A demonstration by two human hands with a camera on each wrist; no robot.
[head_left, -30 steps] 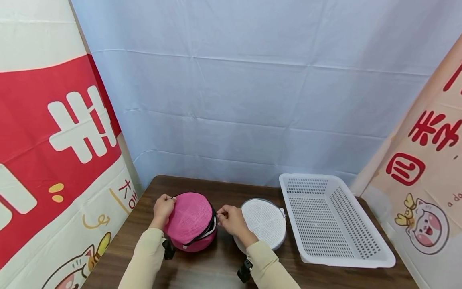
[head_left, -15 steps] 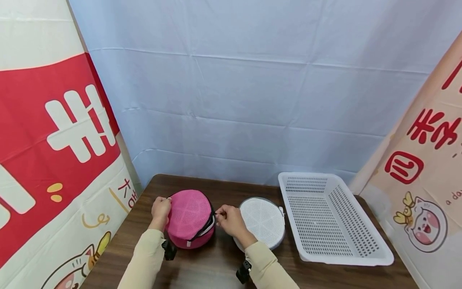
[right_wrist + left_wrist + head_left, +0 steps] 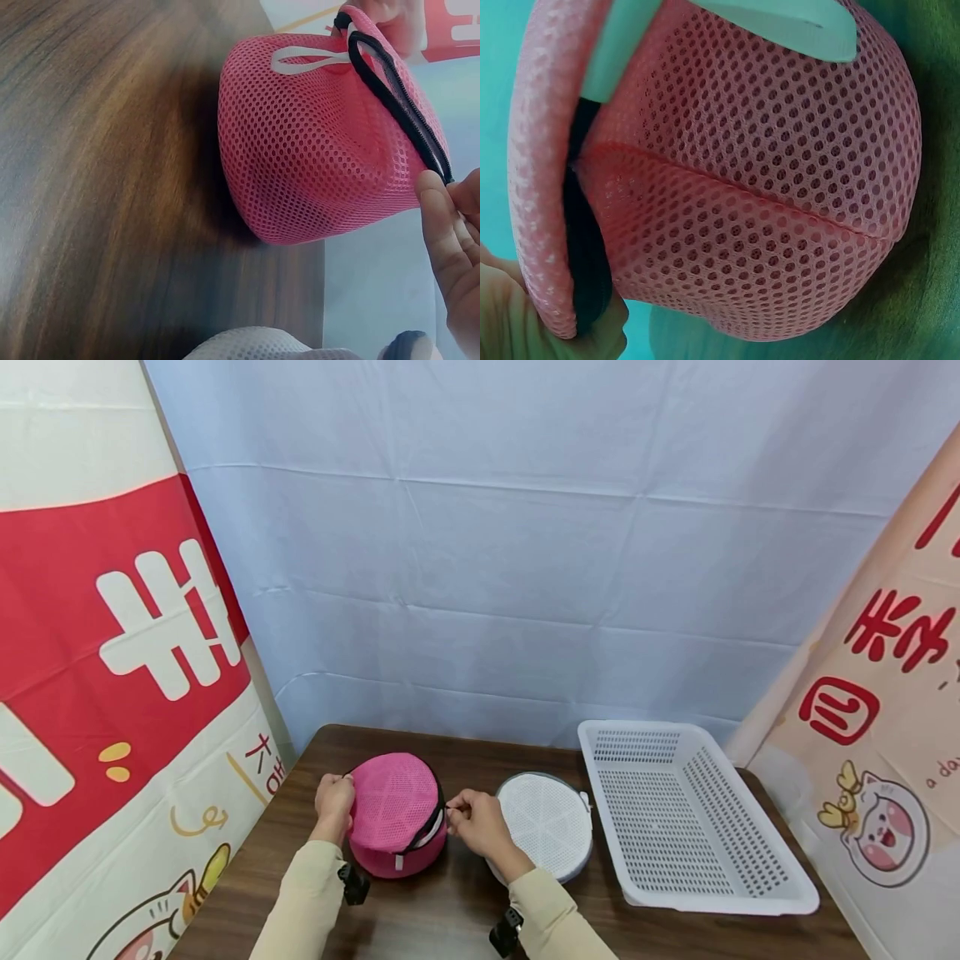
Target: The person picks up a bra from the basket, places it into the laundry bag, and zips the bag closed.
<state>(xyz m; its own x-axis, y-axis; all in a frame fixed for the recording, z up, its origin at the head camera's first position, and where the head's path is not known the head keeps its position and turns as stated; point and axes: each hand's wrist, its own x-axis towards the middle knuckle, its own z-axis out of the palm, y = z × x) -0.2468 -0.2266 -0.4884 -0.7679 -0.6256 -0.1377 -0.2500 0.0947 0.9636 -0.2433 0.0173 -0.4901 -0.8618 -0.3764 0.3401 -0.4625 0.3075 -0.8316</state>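
A round pink mesh laundry bag [image 3: 393,797] stands on the table, its lid lying over the top. My left hand [image 3: 333,802] grips the lid's rim on the left side. At the bag's right edge, my right hand [image 3: 480,820] pinches the end of the black zipper [image 3: 409,112] between thumb and finger; the pull itself is hidden. The zipper line gapes at the front right. A white fabric loop [image 3: 307,61] hangs from the bag's side. Seen from the left wrist, the pink mesh [image 3: 780,172] bulges below the rim.
Just right of my right hand, partly behind the forearm, lies a round white mesh bag [image 3: 546,820]. A white perforated plastic basket [image 3: 720,904] stands on the right of the brown wooden table [image 3: 420,918]. Cloth hangs behind and on both sides.
The pink bag has turned slightly, its small white tab shifting right. The gap along the zipper looks narrower. Both hands keep their holds, the left having moved slightly left.
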